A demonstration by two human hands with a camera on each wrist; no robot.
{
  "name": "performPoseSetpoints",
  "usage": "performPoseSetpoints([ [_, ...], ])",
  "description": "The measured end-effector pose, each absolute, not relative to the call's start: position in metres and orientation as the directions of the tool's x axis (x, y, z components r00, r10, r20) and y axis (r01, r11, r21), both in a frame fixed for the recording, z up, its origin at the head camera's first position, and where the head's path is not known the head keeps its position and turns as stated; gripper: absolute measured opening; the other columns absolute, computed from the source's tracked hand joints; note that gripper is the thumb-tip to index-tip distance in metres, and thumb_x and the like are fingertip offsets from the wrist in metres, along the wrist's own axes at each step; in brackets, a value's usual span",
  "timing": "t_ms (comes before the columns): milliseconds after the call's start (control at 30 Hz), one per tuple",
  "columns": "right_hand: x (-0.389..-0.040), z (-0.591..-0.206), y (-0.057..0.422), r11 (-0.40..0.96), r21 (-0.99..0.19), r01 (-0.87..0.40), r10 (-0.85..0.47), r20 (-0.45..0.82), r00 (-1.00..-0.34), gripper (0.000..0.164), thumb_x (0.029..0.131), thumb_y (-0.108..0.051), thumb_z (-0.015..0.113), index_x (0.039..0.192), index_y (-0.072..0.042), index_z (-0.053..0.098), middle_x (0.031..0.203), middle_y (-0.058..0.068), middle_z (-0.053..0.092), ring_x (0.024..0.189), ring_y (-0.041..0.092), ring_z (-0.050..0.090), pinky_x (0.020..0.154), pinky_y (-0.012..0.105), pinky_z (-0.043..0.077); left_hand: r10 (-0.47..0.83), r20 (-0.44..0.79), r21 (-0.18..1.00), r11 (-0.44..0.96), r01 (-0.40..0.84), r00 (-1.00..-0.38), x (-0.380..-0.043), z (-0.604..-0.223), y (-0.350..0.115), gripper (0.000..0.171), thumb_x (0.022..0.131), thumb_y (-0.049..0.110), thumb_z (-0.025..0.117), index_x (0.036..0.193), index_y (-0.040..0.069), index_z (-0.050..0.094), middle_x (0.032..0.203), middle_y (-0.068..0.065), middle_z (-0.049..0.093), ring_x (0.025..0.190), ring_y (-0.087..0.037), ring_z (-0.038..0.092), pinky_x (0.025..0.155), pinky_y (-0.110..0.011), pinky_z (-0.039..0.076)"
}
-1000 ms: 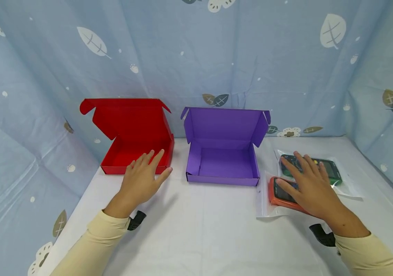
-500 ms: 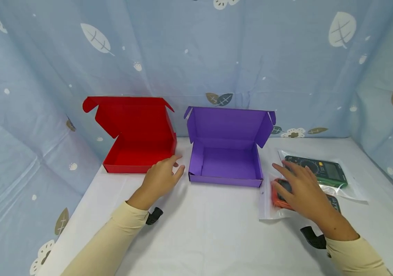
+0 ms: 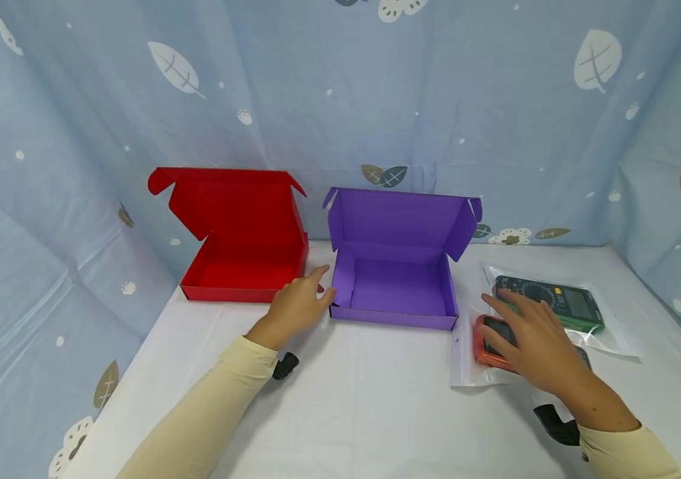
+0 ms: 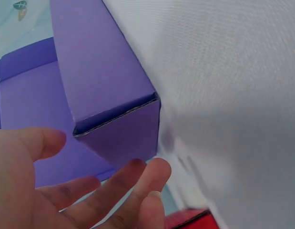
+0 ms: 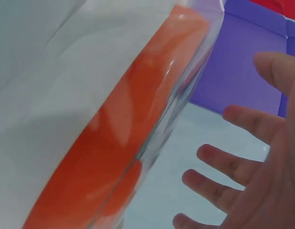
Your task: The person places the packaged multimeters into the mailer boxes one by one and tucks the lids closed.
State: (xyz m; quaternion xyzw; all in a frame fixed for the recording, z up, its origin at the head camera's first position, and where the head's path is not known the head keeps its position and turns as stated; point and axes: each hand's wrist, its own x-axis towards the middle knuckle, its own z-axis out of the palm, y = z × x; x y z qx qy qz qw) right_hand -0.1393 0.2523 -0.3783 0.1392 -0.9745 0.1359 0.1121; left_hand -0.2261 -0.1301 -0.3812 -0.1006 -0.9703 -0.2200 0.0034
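Note:
My left hand is at the front left corner of an open purple cardboard box. In the left wrist view, its thumb is on the box's inner side and the other fingers spread by the outer wall, with space between. Over at the right, my right hand hovers with spread fingers above an orange-cased multimeter in a clear zip bag; the hand hides much of it. Behind lies a green-cased multimeter, also bagged, partly covered by my fingertips in the head view.
A red cardboard box with its lid raised stands left of the purple one. Both boxes and the bags rest on a white-covered table. A blue patterned curtain hangs behind and along the sides.
My left hand has moved right, from in front of the red box to the purple box's corner, its fingers bending somewhat. The right hand has shifted slightly and stays over the orange multimeter.

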Motion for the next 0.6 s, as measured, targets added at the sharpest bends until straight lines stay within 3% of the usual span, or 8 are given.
performPoseSetpoints([
  [333, -0.131, -0.382, 0.272, 0.954, -0.195, -0.226, -0.211, 0.095, -0.973, 0.074, 0.096, -0.059, 0.055, 0.153, -0.015, 0.038, 0.155, 0.029, 0.028, 0.137, 0.059, 0.027, 0.107, 0.079, 0.014, 0.209, 0.011, 0.397, 0.896, 0.197, -0.978, -0.228, -0.388, -0.129, 0.056, 0.101, 0.040, 0.051, 0.152, 0.018, 0.042, 0.114, -0.004, 0.074, 0.101, -0.033, 0.070, 0.081, -0.050, 0.054],
  [600, -0.129, -0.391, 0.286, 0.959, -0.215, -0.185, -0.184, 0.023, -0.983, 0.082, 0.093, -0.064, 0.055, 0.157, -0.019, 0.032, 0.157, 0.032, 0.024, 0.139, 0.061, 0.022, 0.106, 0.081, 0.006, 0.240, -0.023, 0.377, 0.901, 0.214, -0.970, -0.226, -0.388, -0.127, 0.062, 0.101, 0.042, 0.051, 0.157, 0.023, 0.033, 0.119, -0.001, 0.073, 0.101, -0.028, 0.069, 0.081, -0.049, 0.052],
])
